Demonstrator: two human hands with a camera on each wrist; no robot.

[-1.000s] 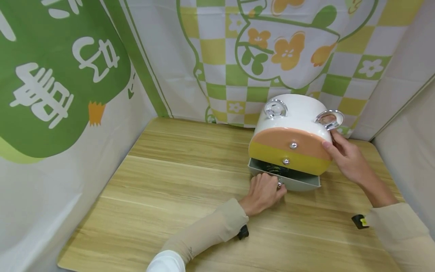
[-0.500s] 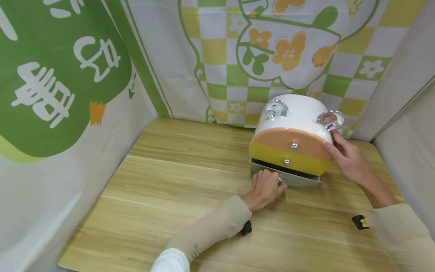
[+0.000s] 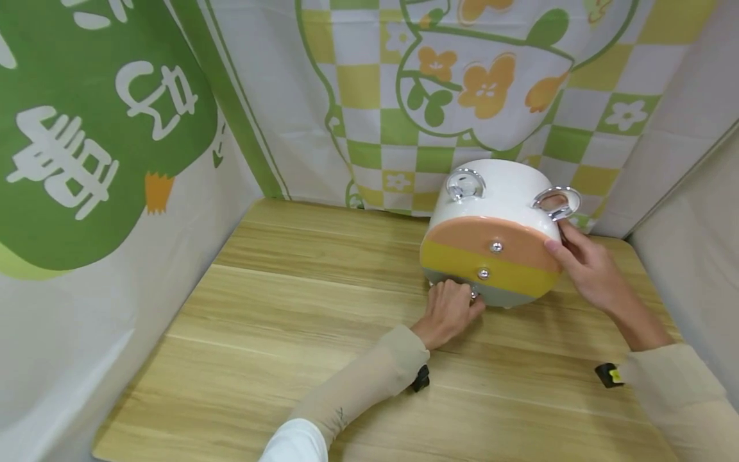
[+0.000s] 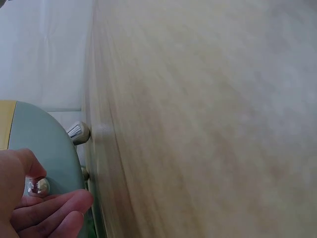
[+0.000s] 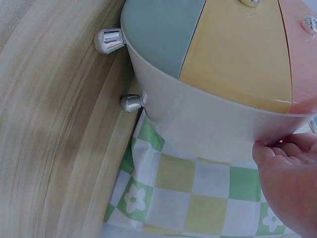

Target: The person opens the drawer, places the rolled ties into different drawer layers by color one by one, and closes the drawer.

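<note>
A small white drawer cabinet [image 3: 501, 186] with silver ear-shaped rings stands at the back right of the table. Its orange, yellow and grey-green drawer fronts each carry a round silver knob, and all are flush. My left hand [image 3: 450, 312] pinches the knob [image 4: 38, 187] of the bottom grey-green drawer [image 4: 52, 144], thumb on one side and bent fingers below. My right hand [image 3: 591, 266] rests against the cabinet's right side under the right ear ring [image 3: 556, 204], its thumb at the front edge. In the right wrist view, the fingertips touch the white side wall [image 5: 208, 119].
The wood-grain table [image 3: 288, 321] extends left and in front of the cabinet. A checkered floral cloth [image 3: 398, 154] hangs close behind it, and a green-and-white cloth [image 3: 115, 128] at left. Small silver feet [image 5: 109, 40] lift the cabinet.
My left hand has pushed the bottom drawer inward, from open with dark contents showing to flush with the cabinet front. The right hand has stayed at the cabinet's side.
</note>
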